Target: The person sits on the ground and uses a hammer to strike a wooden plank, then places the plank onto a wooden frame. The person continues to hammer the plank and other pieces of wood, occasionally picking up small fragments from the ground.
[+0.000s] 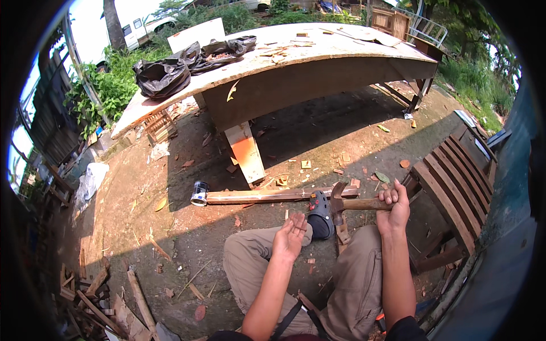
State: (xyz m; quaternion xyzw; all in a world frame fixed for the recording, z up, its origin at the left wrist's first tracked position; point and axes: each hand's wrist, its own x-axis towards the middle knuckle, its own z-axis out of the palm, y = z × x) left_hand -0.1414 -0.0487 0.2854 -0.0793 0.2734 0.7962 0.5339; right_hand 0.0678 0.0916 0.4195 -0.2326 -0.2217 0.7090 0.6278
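Hammer (357,204) in right hand (394,209), handle (367,204) crosswise, head (338,203) pointing left.

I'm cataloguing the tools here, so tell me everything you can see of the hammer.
The hammer has a dark, worn-looking metal head on a brown wooden handle. The handle lies roughly level, the head at its left end upright beside the dark clog in view. The right hand grips the other end; whether the head touches anything is unclear.
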